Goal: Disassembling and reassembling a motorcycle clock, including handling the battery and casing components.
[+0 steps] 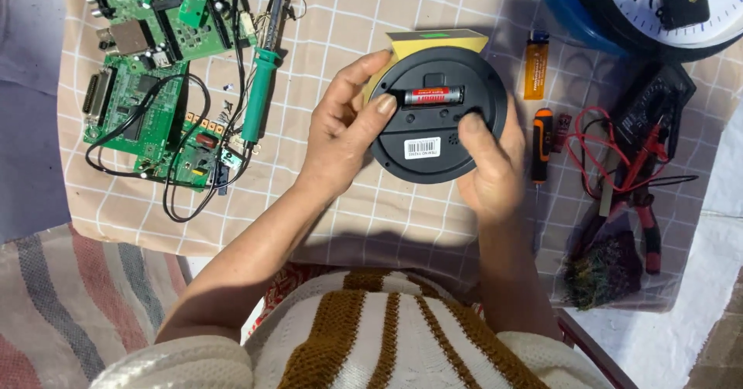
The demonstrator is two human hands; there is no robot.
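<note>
Seating the battery (433, 95) in the black round clock back (438, 115), held over the checked counter (325, 203). Left hand (344, 126) thumb pressing it, right hand (489, 164) fingers clamped on the rim. Next: firm, even push.

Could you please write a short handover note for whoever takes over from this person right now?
Left hand: grips the left rim of the round black device, thumb at the end of the red battery.
Right hand: holds the device's right rim, thumb on its back.
The device is face down over the checked cloth, with a yellow box behind it.
Done: the battery lies in its open slot.
Left: no slot cover is visible, and whether the battery is fully seated cannot be told.
Nearby: orange screwdriver to the right, green soldering iron to the left.
</note>
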